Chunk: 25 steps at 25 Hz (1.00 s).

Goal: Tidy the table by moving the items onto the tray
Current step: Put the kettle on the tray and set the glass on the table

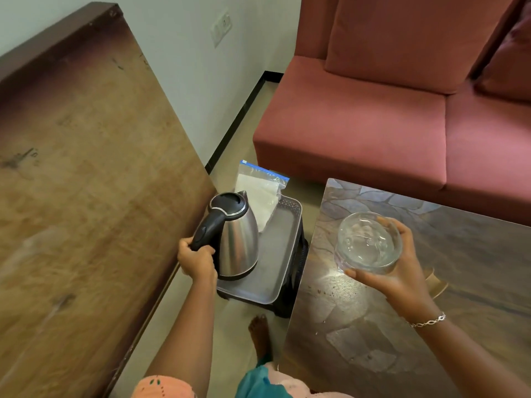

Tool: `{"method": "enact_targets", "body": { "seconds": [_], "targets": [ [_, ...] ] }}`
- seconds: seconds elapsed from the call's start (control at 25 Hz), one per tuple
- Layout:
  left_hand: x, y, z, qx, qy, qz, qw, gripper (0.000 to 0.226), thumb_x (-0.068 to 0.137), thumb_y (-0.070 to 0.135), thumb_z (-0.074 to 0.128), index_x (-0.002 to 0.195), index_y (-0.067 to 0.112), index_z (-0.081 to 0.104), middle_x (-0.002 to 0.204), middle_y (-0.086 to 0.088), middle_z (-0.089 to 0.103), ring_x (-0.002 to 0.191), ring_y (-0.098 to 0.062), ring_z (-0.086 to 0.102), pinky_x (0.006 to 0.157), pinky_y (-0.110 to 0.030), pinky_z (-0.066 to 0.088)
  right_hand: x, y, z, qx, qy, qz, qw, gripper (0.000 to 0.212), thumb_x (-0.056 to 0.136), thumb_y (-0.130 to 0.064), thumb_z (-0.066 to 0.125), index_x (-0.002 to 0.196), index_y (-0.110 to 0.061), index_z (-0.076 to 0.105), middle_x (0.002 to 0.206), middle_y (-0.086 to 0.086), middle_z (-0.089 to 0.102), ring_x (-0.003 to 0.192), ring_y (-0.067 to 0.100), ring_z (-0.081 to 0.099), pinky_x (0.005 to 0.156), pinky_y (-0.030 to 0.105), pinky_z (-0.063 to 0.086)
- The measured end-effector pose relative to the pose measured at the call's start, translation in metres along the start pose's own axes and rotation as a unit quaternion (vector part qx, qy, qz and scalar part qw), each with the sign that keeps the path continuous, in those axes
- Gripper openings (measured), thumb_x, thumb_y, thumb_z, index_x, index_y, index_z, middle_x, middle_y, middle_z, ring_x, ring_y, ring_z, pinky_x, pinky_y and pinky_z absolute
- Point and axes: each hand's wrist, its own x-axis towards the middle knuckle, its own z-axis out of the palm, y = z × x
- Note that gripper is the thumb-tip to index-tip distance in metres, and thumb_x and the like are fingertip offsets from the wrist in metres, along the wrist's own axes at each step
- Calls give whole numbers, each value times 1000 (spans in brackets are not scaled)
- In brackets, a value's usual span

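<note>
Head view: my left hand is clenched on the handle of the kettle, which stands on the tray. My right hand grasps the glass bowl above the table.

Steel kettle upright on grey tray; zip bag leaning behind; glass bowl above table.

Home living room: pink fabric sofa with cushions, low glossy stone-pattern worktop, wall socket, tiled floor, electric kettle, bare foot.
</note>
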Motion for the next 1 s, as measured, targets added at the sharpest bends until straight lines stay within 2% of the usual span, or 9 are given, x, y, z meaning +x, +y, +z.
{"method": "enact_targets", "body": {
  "seconds": [0.12, 0.28, 0.44, 0.56, 0.64, 0.72, 0.84, 0.92, 1.0],
  "targets": [
    [5, -8, 6, 4, 16, 2, 1000, 44, 56, -19, 59, 82, 14, 47, 101, -29, 63, 78, -32, 55, 86, -53, 50, 3, 1, 2, 2, -1, -4, 1000, 93, 45, -22, 86, 123, -22, 34, 117, -23, 42, 105, -21, 44, 83, -3, 37],
    [11, -14, 14, -11, 35, -21, 999, 43, 57, -21, 56, 84, 12, 48, 81, -12, 58, 75, -25, 51, 89, -53, 49, 4, 2, 5, 0, -12, -7, 1000, 89, 44, -22, 82, 116, -40, 34, 115, -35, 44, 106, -19, 45, 85, -3, 38],
    [15, -22, 21, 3, 53, -36, 998, 43, 57, -22, 51, 83, 13, 48, 72, -5, 56, 71, -29, 50, 96, -55, 42, 10, 4, 7, -5, -29, -15, 999, 93, 44, -22, 87, 117, -44, 34, 114, -41, 43, 109, -14, 46, 86, -1, 39],
    [22, -33, 21, 15, 47, -39, 998, 44, 58, -21, 53, 87, 12, 50, 91, -18, 64, 84, -38, 59, 100, -58, 38, 10, 6, 9, -13, -33, -11, 999, 94, 43, -21, 88, 116, -45, 33, 112, -44, 43, 109, -16, 46, 86, -1, 38],
    [21, -42, 18, 20, 36, -39, 998, 42, 61, -20, 56, 86, 12, 48, 98, -23, 63, 91, -41, 61, 97, -56, 42, 10, 6, 9, -11, -30, -4, 999, 91, 44, -20, 83, 116, -44, 32, 113, -41, 42, 108, -18, 45, 85, -2, 38],
    [15, -53, 11, 11, 25, -40, 999, 40, 64, -21, 57, 87, 10, 46, 95, -20, 61, 90, -41, 61, 91, -50, 49, 10, 7, 10, -6, -28, -2, 1000, 91, 44, -19, 82, 118, -39, 33, 115, -33, 43, 107, -19, 45, 85, -2, 38],
    [12, -68, 3, 4, 21, -35, 999, 41, 63, -23, 57, 90, 8, 48, 102, -25, 61, 92, -41, 60, 82, -41, 49, 10, 6, 13, -4, -35, -3, 999, 95, 44, -20, 90, 119, -33, 33, 117, -26, 43, 106, -19, 45, 86, -1, 38],
    [13, -71, 2, 11, 25, -37, 999, 40, 64, -22, 58, 95, 3, 52, 108, -29, 60, 93, -40, 60, 80, -37, 47, 8, 3, 13, 0, -32, 0, 999, 97, 43, -29, 93, 120, -30, 34, 117, -24, 42, 106, -19, 45, 86, -1, 38],
    [14, -71, 3, 15, 21, -41, 999, 41, 66, -20, 60, 101, -2, 53, 110, -29, 60, 98, -41, 60, 82, -36, 47, 6, 1, 14, 2, -26, 4, 1000, 96, 42, -40, 84, 122, -23, 33, 117, -27, 41, 106, -20, 44, 85, -2, 37]
  ]
}}
